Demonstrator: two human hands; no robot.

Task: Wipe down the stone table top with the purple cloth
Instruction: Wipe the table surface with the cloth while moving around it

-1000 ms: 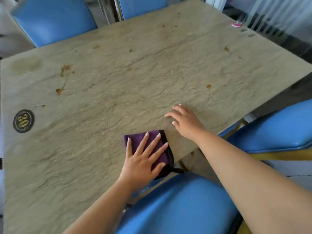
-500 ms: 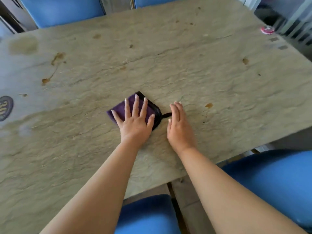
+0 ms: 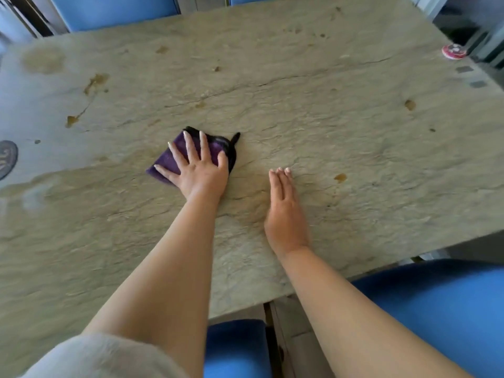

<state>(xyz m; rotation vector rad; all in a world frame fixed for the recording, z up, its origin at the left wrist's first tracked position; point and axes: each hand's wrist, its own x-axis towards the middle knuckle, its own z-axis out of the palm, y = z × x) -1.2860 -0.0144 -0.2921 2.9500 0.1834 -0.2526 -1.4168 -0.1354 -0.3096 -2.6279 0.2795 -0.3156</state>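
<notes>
One purple cloth (image 3: 174, 156), folded w/ a black edge & a small black tab at its far right corner, is laid flat on the stone table top (image 3: 313, 110), a bit left of centre & well in from the near edge; it is pressed down by the left hand (image 3: 197, 166), palm flat, fingers straight & spread wide across the fabric, thumb set against the black edge on the right. Right hand (image 3: 283, 211) is laid flat on bare stone near the cloth, to its right & apart from it; fingers are straight & pressed together, nothing held; thumb can't be made out. Brown stains (image 3: 94, 81) are seen at far left, w/ smaller spots scattered across the slab, incl. one (image 3: 340, 177) just right of the right fingertips & one (image 3: 410, 104) toward the right side; a darker damp-looking patch is seen along the left part. Round dark emblem (image 3: 6, 158) is cut off at the left edge; a small red & white round object (image 3: 454, 51) is set near the far right corner. Blue chairs (image 3: 447, 309) are placed at the near side & the far side; a pale grey sleeve (image 3: 103, 356) is seen at bottom left.
</notes>
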